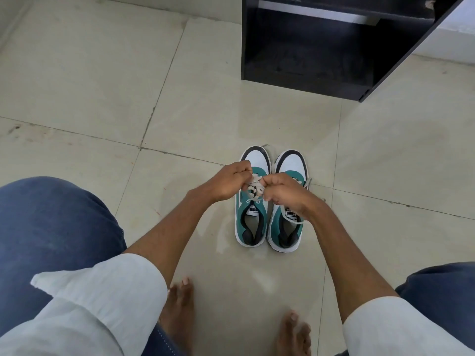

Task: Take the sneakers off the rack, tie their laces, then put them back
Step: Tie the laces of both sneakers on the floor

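Note:
Two teal, white and black sneakers stand side by side on the tiled floor, toes pointing away from me. My left hand (232, 179) and my right hand (281, 191) meet over the left sneaker (250, 224), each pinching its white laces (254, 188) above the tongue. The right sneaker (286, 232) sits just beside it, partly under my right wrist, with a loose lace end trailing across its opening. The black shoe rack (308, 78) stands on the floor beyond the sneakers, its lower shelf showing no shoes.
My bare feet (180, 312) rest on the floor close to me, my knees in blue jeans at both sides. Pale floor tiles (102, 98) spread to the left. A white wall base (447, 42) lies right of the rack.

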